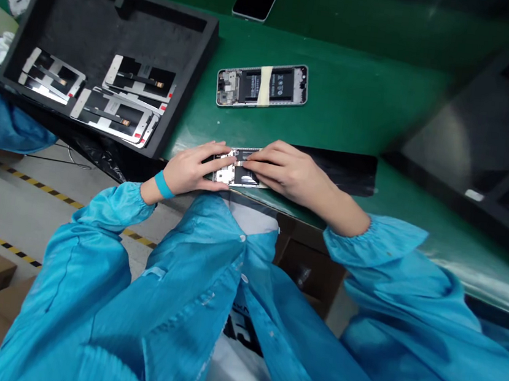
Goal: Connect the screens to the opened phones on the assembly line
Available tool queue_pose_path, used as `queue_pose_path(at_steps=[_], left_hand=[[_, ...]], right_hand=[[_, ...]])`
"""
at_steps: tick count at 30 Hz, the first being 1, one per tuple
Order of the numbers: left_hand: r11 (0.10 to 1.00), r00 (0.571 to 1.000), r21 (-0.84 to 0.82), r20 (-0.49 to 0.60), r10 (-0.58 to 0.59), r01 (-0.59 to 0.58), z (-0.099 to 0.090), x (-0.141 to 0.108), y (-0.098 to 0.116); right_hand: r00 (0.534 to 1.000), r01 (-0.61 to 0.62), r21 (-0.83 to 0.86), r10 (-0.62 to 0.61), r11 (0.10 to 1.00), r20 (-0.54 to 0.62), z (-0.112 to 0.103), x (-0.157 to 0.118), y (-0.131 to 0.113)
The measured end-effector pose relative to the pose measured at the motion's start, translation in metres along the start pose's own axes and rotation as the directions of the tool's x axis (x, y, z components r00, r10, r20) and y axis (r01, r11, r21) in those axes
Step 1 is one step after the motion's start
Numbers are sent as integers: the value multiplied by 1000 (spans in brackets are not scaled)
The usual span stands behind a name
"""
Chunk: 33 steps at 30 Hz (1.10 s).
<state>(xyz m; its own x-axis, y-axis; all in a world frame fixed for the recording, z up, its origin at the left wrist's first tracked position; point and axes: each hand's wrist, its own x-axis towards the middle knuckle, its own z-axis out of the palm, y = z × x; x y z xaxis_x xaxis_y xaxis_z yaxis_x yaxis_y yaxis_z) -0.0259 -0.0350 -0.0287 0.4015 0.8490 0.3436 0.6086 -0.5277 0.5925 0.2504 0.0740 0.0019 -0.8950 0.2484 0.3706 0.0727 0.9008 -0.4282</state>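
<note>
Head view: L hand (187, 167) & R hand (293, 174) grip narrow on open phone (239, 167), at 6 o'clock on black mat (335, 171). Its internals are exposed, no back cover on. Taped phone (262, 85) at 12 o'clock, battery in. Foam tray (111, 31) at 10 o'clock holds several frames (110, 112).

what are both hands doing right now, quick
left hand: fingers curled over the left end of an opened smartphone, holding it
right hand: fingers on its upper right part, holding it too
</note>
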Motion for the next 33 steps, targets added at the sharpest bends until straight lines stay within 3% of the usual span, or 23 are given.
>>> queue_pose_path(at_steps=[6,12,16,21,24,27,33], left_hand=[[928,981,322,115,158,-187,-4,4,1],[860,951,421,226,210,-290,-9,8,4],[921,971,326,178,163,-214,-11,3,3],[976,999,219,32,-11,4,-5,13,14],[975,996,220,88,7,-26,3,30,24],[975,979,212,201,20,-64,9,45,30],[980,973,199,228,-29,-17,6,53,33]], right_hand=[[1000,25,-24,-26,999,-4,-1,0,3],[1000,31,-40,-31,999,4,1,3,1],[996,-88,-83,89,993,9,-19,-8,0],[951,-309,-99,310,946,-3,-60,-64,17],[907,-419,-65,421,906,25,-71,-94,26],[877,-480,18,479,877,25,-71,-103,28],[893,-449,-12,449,894,28,-69,-97,25]])
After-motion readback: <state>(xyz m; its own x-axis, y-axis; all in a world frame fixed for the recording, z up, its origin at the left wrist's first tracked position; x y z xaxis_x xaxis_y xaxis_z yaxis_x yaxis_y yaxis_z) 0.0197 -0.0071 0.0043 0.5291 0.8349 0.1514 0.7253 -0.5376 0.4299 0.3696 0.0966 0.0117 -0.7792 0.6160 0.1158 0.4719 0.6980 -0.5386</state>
